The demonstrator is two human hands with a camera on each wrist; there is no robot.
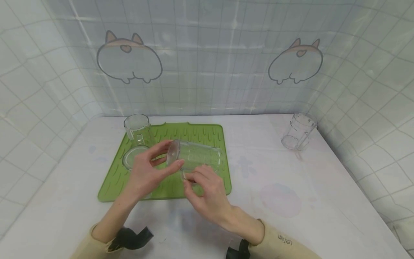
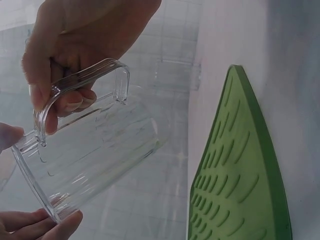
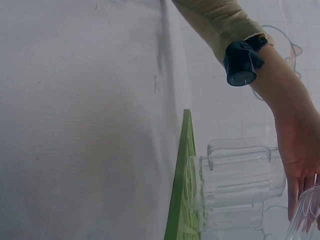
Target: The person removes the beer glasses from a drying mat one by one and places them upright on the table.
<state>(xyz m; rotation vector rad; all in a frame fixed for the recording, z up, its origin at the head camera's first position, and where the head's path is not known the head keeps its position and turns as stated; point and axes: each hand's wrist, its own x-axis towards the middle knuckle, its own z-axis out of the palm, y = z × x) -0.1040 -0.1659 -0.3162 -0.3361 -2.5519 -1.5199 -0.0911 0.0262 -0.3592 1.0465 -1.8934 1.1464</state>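
A clear mug (image 1: 200,154) lies on its side in the air above the green drying mat (image 1: 165,189), held by both hands. My left hand (image 1: 145,174) pinches the mug's left end, thumb on the near side and fingers on the far side. With curled fingers, my right hand (image 1: 208,192) grips the mug's handle (image 2: 87,77), which the left wrist view shows close up. Two more clear mugs stand at the mat's left side: a rear one (image 1: 137,126) and a nearer one (image 1: 132,156) partly hidden behind my left hand.
Another clear mug (image 1: 298,132) with a handle stands on the white tabletop (image 1: 258,169) at the back right, near the side wall. Tiled-pattern walls (image 1: 210,72) enclose the table at the back and both sides.
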